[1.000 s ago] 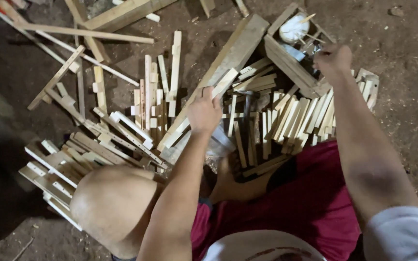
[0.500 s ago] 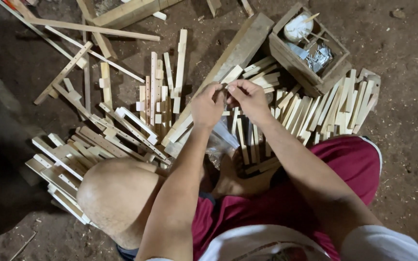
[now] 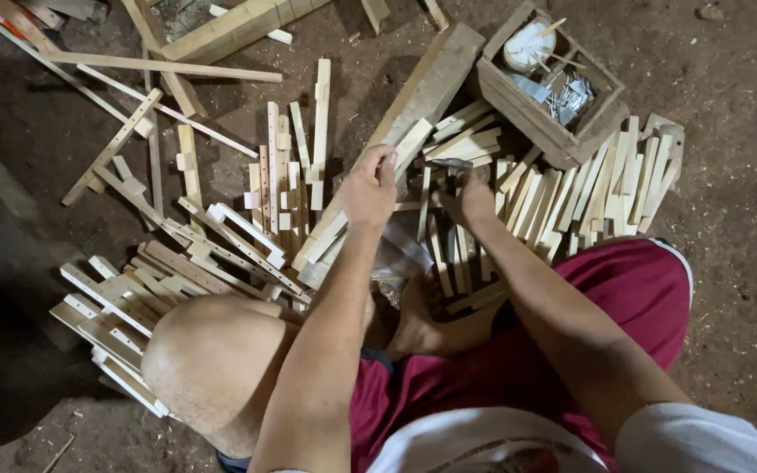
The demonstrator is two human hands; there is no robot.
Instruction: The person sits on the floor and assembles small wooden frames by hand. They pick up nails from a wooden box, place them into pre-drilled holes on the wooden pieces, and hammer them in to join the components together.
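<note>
I sit on a dirt floor with wood pieces all around me. My left hand (image 3: 368, 188) is curled, its fingertips pinching a short pale wooden strip (image 3: 411, 143) that lies against a long thick plank (image 3: 435, 83). Just to the right, my right hand (image 3: 470, 201) is closed in a fist on what looks like a small hammer (image 3: 449, 164); only its grey metal head shows above the knuckles. Both hands hover over a heap of short pale strips (image 3: 571, 193), a few centimetres apart from each other.
A wooden box (image 3: 519, 109) at the upper right holds nails (image 3: 569, 96) and a white round container (image 3: 527, 44). Slatted wooden assemblies (image 3: 133, 298) lie at the left by my bare knee (image 3: 212, 359). Long battens (image 3: 164, 67) cross the upper left.
My right hand drew back from the wooden box to the strip pile beside my left hand, then closed lower on the metal-headed tool. The left hand stayed at the plank.
</note>
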